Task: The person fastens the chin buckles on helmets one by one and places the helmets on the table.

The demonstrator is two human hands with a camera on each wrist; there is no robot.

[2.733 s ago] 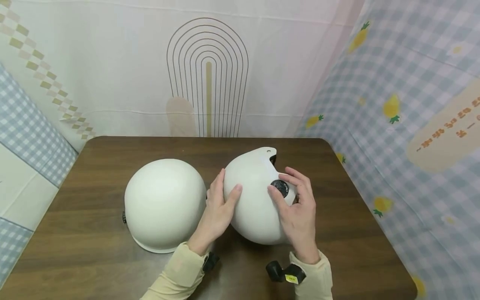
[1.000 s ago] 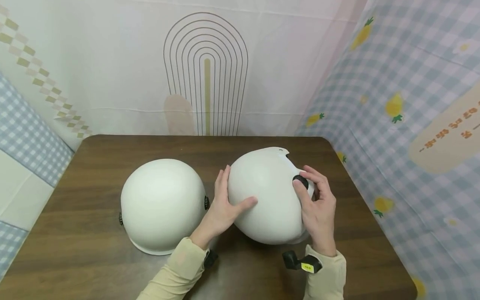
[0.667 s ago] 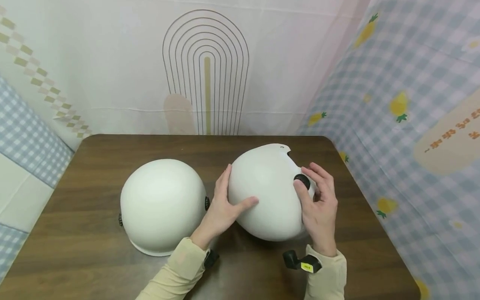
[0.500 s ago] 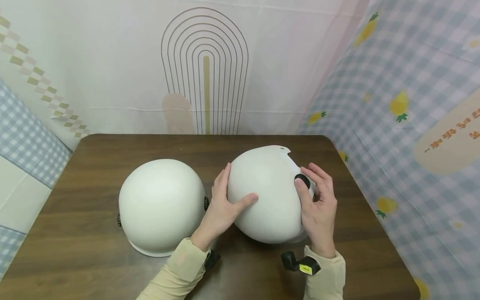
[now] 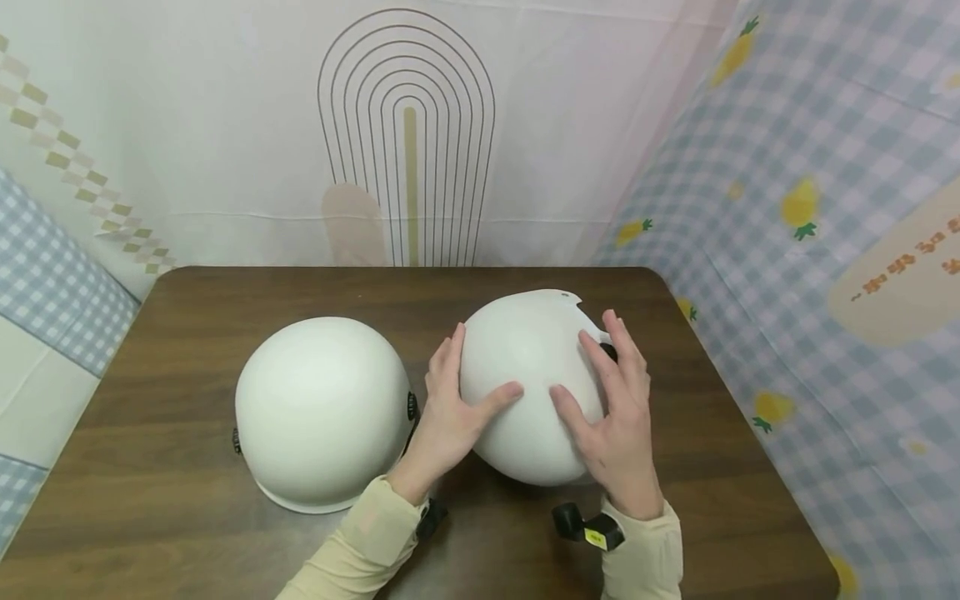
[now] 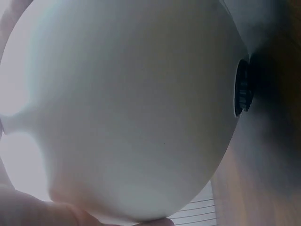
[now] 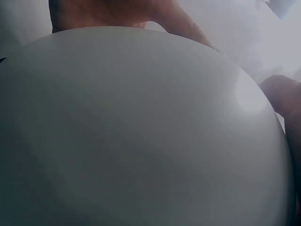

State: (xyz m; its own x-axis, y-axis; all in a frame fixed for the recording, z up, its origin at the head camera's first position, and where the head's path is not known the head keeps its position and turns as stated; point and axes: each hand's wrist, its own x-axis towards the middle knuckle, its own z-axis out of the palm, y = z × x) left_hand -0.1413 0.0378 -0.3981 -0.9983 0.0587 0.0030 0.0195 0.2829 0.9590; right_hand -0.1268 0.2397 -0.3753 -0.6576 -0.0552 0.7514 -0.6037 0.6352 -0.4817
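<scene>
A white helmet (image 5: 525, 342) lies tipped over on the right half of the table, a curved cutout in its edge facing right. My left hand (image 5: 452, 421) holds its left side, fingers along the flank and thumb across the shell. My right hand (image 5: 621, 437) rests spread on its right side, fingers fairly straight. Partly behind those fingers shows a black knob (image 5: 609, 351). In the left wrist view the white shell (image 6: 131, 103) fills most of the picture, with a dark round knob (image 6: 243, 89) low on its side. The right wrist view shows mostly smooth shell (image 7: 141, 136).
A second white helmet (image 5: 318, 400) sits dome up on the left, close to my left forearm, with black fittings on both sides. The brown wooden table (image 5: 187, 308) ends at a patterned white cloth (image 5: 247, 108) behind and a checked cloth (image 5: 787, 292) at right.
The right-hand helmet has turned and shifted right since the earliest frame. My right hand has let go of the black knob and moved left, fingers spread on the shell.
</scene>
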